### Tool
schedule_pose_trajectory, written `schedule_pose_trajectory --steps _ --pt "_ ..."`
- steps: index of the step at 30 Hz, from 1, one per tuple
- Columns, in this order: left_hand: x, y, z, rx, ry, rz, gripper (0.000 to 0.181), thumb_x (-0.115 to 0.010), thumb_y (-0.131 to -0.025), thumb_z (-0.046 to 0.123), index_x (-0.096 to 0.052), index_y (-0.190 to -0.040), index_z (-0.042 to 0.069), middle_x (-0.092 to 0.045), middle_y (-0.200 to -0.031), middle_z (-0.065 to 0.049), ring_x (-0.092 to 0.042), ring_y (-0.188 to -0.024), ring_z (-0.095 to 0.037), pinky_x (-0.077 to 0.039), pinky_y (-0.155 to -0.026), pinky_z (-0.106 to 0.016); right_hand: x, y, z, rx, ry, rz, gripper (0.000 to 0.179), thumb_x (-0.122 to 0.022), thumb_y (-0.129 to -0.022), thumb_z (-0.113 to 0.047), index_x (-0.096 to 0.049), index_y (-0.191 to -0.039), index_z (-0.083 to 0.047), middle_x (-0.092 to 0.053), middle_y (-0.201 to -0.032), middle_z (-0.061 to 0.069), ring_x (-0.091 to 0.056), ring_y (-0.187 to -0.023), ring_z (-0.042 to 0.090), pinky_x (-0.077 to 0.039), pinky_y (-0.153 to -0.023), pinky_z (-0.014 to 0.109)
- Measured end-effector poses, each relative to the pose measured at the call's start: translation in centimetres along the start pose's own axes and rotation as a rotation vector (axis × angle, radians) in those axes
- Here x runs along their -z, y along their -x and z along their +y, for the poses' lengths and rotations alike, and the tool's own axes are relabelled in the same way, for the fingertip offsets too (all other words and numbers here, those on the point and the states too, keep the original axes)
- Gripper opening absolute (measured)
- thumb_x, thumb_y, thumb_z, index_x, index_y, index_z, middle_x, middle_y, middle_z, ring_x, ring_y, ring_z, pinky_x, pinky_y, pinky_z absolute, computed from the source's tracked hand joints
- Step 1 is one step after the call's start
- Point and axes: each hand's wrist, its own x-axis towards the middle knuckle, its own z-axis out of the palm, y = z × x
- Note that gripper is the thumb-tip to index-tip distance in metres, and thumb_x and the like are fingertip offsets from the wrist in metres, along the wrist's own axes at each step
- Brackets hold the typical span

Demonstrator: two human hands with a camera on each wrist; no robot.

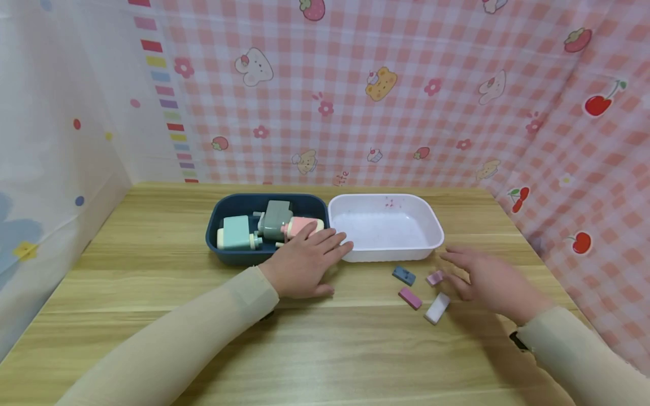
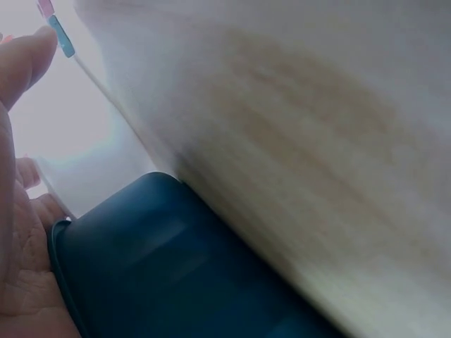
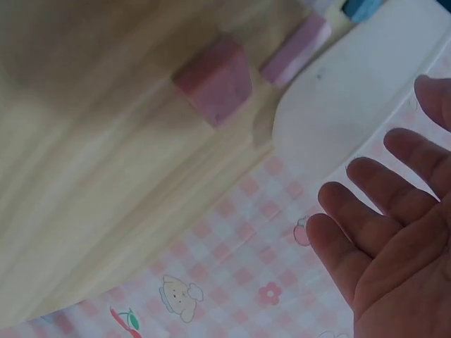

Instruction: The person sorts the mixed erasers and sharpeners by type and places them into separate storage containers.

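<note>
My left hand [image 1: 304, 265] lies over the front right corner of a navy blue tray [image 1: 238, 258], fingers extended towards the white tray [image 1: 391, 255] beside it. In the navy tray are a mint bottle-shaped piece [image 1: 236, 232], a grey-green one [image 1: 276, 220] and a pink one [image 1: 304, 226], partly covered by that hand. My right hand [image 1: 500, 285] hovers at the right, fingers extended and holding nothing. Its fingertips are nearest a small lilac block [image 1: 435, 278]. Around that lie a blue-grey block [image 1: 404, 276], a pink block [image 1: 410, 298] and a white block [image 1: 437, 308].
The two trays stand side by side at the back of the wooden table [image 1: 325, 355]. A pink checked cloth [image 1: 355, 113] hangs behind and along the right; a pale cloth [image 1: 56, 169] hangs at the left.
</note>
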Motion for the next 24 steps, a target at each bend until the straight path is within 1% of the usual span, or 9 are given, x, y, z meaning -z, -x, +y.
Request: schedule_pose_trajectory --steps 5,9,11,14,17,18,19,21,24 --pt "0.0 0.0 0.0 -0.003 -0.004 0.001 0.097 -0.066 -0.092 0.069 -0.029 -0.168 0.021 -0.035 -0.172 -0.004 -0.032 -0.160 -0.024 -0.019 -0.133 -0.055 -0.9 1.4 -0.6 0.071 -0.018 -0.003 0.040 -0.081 -0.093 -0.026 -0.076 -0.129 -0.008 -0.071 -0.134 0.022 -0.073 -0.116 0.040 -0.059 -0.096 0.058" --pt "0.2 0.0 0.0 -0.004 -0.005 -0.003 0.097 -0.066 -0.092 0.068 -0.029 -0.168 0.020 -0.035 -0.172 -0.004 -0.032 -0.160 -0.025 -0.019 -0.132 -0.055 -1.6 2.4 -1.1 0.122 -0.007 -0.016 0.034 -0.082 -0.092 -0.025 -0.079 -0.124 -0.013 -0.074 -0.132 0.016 -0.075 -0.114 0.035 -0.060 -0.094 0.054" --pt "0.2 0.0 0.0 -0.006 -0.004 -0.004 0.097 -0.066 -0.092 0.068 -0.029 -0.168 0.020 -0.035 -0.172 -0.004 -0.032 -0.160 -0.025 -0.019 -0.132 -0.055 -1.9 2.9 -1.3 0.147 0.003 -0.009 0.032 -0.083 -0.091 -0.025 -0.080 -0.121 -0.015 -0.075 -0.130 0.011 -0.075 -0.112 0.029 -0.061 -0.093 0.050" --pt "0.2 0.0 0.0 -0.007 -0.009 -0.003 0.097 -0.066 -0.092 0.069 -0.029 -0.168 0.020 -0.035 -0.172 -0.004 -0.032 -0.160 -0.024 -0.020 -0.132 -0.055 -2.3 3.4 -1.7 0.173 0.020 -0.017 0.029 -0.083 -0.090 -0.026 -0.080 -0.116 -0.017 -0.076 -0.126 0.008 -0.075 -0.112 0.029 -0.061 -0.094 0.051" --pt "0.2 0.0 0.0 -0.005 -0.007 -0.008 0.097 -0.066 -0.092 0.069 -0.029 -0.168 0.020 -0.035 -0.172 -0.004 -0.032 -0.160 -0.024 -0.020 -0.132 -0.055 -2.7 3.6 -2.0 0.171 -0.001 -0.040 0.023 -0.084 -0.089 -0.027 -0.080 -0.110 -0.020 -0.076 -0.124 0.009 -0.073 -0.115 0.037 -0.058 -0.099 0.056" --pt "0.3 0.0 0.1 -0.003 -0.006 -0.011 0.097 -0.066 -0.092 0.069 -0.029 -0.168 0.021 -0.035 -0.172 -0.004 -0.031 -0.160 -0.024 -0.020 -0.132 -0.055 -2.8 3.7 -2.1 0.155 -0.016 -0.059 0.022 -0.084 -0.089 -0.028 -0.081 -0.110 -0.020 -0.076 -0.124 0.011 -0.072 -0.118 0.042 -0.056 -0.101 0.059" --pt "0.3 0.0 0.1 -0.001 -0.003 -0.015 0.098 -0.066 -0.092 0.069 -0.028 -0.168 0.021 -0.034 -0.173 -0.004 -0.031 -0.160 -0.024 -0.020 -0.132 -0.055 -2.9 3.7 -2.2 0.145 -0.026 -0.069 0.021 -0.084 -0.089 -0.029 -0.081 -0.108 -0.021 -0.076 -0.125 0.011 -0.071 -0.118 0.044 -0.056 -0.101 0.060" --pt "0.4 0.0 0.1 0.002 0.003 -0.021 0.098 -0.067 -0.092 0.068 -0.028 -0.168 0.021 -0.034 -0.173 -0.004 -0.031 -0.160 -0.024 -0.020 -0.132 -0.055 -3.2 3.8 -2.3 0.138 -0.033 -0.071 0.020 -0.085 -0.088 -0.029 -0.082 -0.106 -0.021 -0.076 -0.124 0.011 -0.072 -0.117 0.044 -0.056 -0.101 0.060" --pt "0.5 0.0 0.2 0.004 0.006 -0.021 0.097 -0.067 -0.092 0.068 -0.028 -0.168 0.021 -0.034 -0.173 -0.004 -0.031 -0.160 -0.024 -0.019 -0.133 -0.054 -3.6 4.0 -2.3 0.148 -0.009 -0.047 0.020 -0.087 -0.086 -0.029 -0.082 -0.104 -0.021 -0.077 -0.121 0.009 -0.074 -0.113 0.038 -0.059 -0.096 0.056"
